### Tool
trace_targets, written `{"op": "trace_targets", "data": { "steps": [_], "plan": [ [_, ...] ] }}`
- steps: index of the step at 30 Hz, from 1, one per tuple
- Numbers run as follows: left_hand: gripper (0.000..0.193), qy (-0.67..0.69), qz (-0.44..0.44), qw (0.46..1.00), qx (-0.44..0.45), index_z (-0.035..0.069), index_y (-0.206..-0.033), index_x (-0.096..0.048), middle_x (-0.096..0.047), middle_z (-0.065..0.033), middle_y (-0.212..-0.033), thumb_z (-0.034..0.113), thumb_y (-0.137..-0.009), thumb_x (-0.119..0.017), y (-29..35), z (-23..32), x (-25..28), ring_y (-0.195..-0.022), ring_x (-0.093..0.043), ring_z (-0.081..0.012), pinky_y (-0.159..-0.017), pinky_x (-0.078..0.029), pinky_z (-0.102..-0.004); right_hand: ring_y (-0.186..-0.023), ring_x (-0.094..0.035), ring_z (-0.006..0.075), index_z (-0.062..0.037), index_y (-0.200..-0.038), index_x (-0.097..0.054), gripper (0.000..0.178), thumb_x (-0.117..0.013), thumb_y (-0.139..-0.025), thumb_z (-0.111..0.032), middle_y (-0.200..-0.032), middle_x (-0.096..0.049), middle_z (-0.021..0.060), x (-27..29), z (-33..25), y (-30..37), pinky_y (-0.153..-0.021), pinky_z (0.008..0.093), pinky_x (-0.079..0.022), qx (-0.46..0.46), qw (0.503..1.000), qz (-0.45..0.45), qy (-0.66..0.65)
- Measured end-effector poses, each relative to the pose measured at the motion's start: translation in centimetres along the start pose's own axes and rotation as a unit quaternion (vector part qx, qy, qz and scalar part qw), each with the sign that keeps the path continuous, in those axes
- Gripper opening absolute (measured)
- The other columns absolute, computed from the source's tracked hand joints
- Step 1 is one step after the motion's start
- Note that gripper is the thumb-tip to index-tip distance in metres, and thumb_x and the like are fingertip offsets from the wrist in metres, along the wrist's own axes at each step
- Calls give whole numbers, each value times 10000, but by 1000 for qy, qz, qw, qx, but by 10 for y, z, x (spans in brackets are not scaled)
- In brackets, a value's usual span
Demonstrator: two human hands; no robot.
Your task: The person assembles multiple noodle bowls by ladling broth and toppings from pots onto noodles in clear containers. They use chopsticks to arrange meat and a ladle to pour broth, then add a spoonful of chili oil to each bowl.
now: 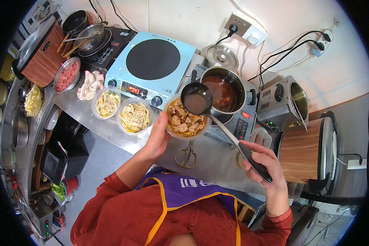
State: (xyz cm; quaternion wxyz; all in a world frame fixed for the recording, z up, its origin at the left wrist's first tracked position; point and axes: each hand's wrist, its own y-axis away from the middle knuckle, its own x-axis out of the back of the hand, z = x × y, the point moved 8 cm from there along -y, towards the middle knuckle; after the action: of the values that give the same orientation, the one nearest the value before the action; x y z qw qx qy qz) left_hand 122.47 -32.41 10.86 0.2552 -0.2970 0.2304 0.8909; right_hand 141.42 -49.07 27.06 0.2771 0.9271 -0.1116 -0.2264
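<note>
Ladle (197,99) of brown broth hangs level over the far rim of a clear round bowl (186,120) heaped with pale meat slices in sauce; its black cup is full, and its long handle slants down toward the right hand (263,166), whose fingers are closed around the dark grip at the end. The left hand (159,137) holds the bowl up from its near left side, thumb on the rim and fingers wrapped underneath, so the bowl sits just above the steel desk (215,158) rather than on it. Directly behind the ladle stands a steel pot (227,92) of red-brown soup on a dark cooker with a red display. A pair of scissors (187,156) lies on the desk just below the bowl. Left of the held bowl, two more clear bowls of yellow noodles (134,116) (107,103) rest side by side on the desk, with folded white dumplings (90,84) beyond them and a steel dish of raw pink meat (67,75) further left. A light blue induction hob (151,65) with a round black plate stands behind the noodle bowls, and a black hob carrying a small pan with chopsticks (95,37) is to its left. A steel lid (221,56) lies behind the soup pot. To the right sit a small steel warmer (289,100) and a wood-patterned cooker (305,149). The person wears a red top and a purple apron (188,190) edged in orange.
</note>
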Motion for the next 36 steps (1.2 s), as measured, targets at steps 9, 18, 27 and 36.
{"op": "trace_targets", "data": {
  "steps": [9, 18, 27, 36],
  "plan": [
    [770, 24, -8, 1000, 8, 58, -1427, -354, -469, -80, -1402, 635, -923, -432, 2, -5, -3, -1286, -461, -200, -1049, -396, -387, -464, -500, 108, 24, -1281, -546, 385, -538, -919, -109, -788, -620, 84, 46, -20, -30, -425, 217, -381, 90, 985, 61, 137],
    [792, 7, -12, 1000, 19, 81, -1467, -307, -390, -81, -1475, 655, -924, -363, 6, -8, 3, -1363, -361, -217, -1130, -272, -422, -804, -658, 333, -61, -1253, -586, 451, -629, -809, -133, -939, -677, 173, 37, -43, -66, -701, 402, -529, 220, 542, 237, 775],
    [757, 18, 0, 1000, -9, 43, -1442, -329, -432, -89, -1435, 610, -945, -401, 13, 2, 10, -1322, -413, -209, -1106, -318, -388, -732, -657, 316, -32, -1226, -607, 417, -644, -838, -181, -876, -679, 173, 59, -42, -106, -668, 354, -516, 31, 855, 139, 498],
    [794, 18, 7, 1000, -18, 52, -1455, -306, -399, -87, -1463, 639, -928, -398, 19, 17, 29, -1349, -379, -216, -1121, -292, -400, -709, -648, 329, -55, -991, -656, 172, -654, -822, -91, -839, -630, 135, -24, 71, -57, -644, 413, -528, 380, 706, 99, 589]
  ]
}}
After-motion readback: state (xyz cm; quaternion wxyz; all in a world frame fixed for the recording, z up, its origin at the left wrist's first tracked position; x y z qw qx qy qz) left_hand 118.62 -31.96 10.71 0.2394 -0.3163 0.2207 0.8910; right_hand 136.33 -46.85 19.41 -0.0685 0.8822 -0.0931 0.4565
